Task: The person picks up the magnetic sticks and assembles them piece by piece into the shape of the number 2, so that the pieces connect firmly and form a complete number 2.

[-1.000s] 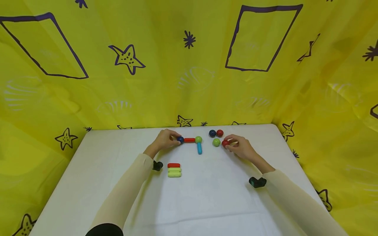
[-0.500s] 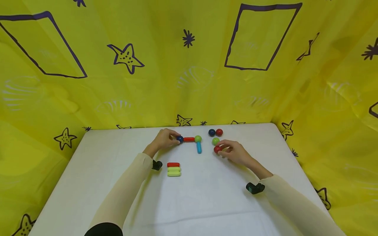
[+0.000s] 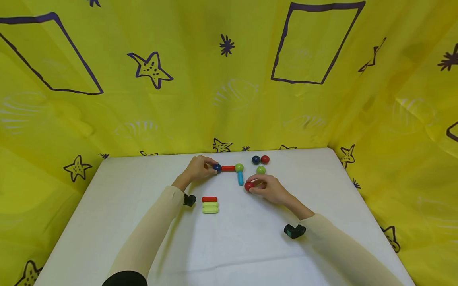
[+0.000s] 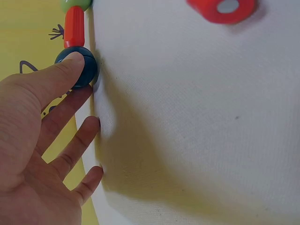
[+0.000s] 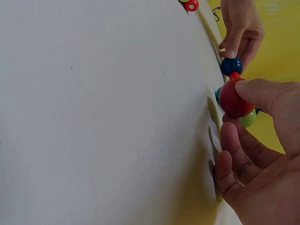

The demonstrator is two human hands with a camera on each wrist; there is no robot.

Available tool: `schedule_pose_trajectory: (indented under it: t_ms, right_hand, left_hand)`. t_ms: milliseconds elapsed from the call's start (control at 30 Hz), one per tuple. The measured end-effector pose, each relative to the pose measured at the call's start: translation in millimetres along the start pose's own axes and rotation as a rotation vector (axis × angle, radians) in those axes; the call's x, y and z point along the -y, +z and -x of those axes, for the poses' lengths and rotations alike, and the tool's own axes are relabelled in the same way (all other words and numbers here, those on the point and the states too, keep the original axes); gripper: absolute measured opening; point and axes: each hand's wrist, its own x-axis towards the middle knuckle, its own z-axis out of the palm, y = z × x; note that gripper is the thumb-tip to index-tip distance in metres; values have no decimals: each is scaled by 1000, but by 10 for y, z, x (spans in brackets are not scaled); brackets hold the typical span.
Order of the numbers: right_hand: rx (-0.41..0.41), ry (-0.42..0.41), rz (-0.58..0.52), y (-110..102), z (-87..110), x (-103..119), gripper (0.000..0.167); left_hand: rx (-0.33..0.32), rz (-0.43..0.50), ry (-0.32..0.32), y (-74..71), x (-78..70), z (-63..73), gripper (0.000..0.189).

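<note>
My left hand point(image 3: 198, 169) pinches a dark blue ball point(image 4: 87, 70) between thumb and fingers. From that ball a red rod point(image 3: 228, 168) runs right to a green ball point(image 3: 239, 167), and a light blue rod point(image 3: 240, 178) extends from the green one toward me. Thumb and fingers of my right hand point(image 3: 270, 189) pinch a red ball point(image 5: 235, 99), close to the near end of the light blue rod in the head view. The right wrist view has the red ball overlapping the joined pieces behind it.
Another dark blue ball point(image 3: 255, 159), a second red ball point(image 3: 265, 159) and a loose green ball point(image 3: 261, 170) lie beyond my right hand. A red rod point(image 3: 209, 199) and two yellow-green rods point(image 3: 210, 207) lie side by side nearer me. A yellow patterned curtain point(image 3: 193, 99) surrounds the white table point(image 3: 229, 246).
My right hand has carried the red ball left and toward me, from beside the loose green ball to near the light blue rod's end. The left hand stays on the dark blue ball.
</note>
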Motion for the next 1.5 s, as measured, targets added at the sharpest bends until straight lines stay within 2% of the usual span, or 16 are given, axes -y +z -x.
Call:
schedule_pose_trajectory:
  t_ms: [367, 800, 1033, 1167, 1300, 1500]
  right_hand:
    - [5, 11, -3, 102, 10, 55, 26]
    - [-12, -23, 49, 138, 31, 42, 29]
    - [-9, -48, 27, 138, 31, 35, 28]
    - [-5, -46, 22, 145, 29, 39, 27]
    - [-2, -15, 30, 156, 15, 34, 27]
    - [-2, 2, 17, 172, 15, 43, 27]
  left_hand:
    - [-4, 1, -2, -11, -34, -2, 34]
    - [-5, 8, -13, 8, -38, 0, 34]
    - [28, -20, 2, -26, -48, 3, 40]
    - [23, -76, 58, -87, -116, 12, 46]
    - [18, -159, 148, -126, -282, 2, 50]
    - [49, -257, 253, -58, -567, -21, 51]
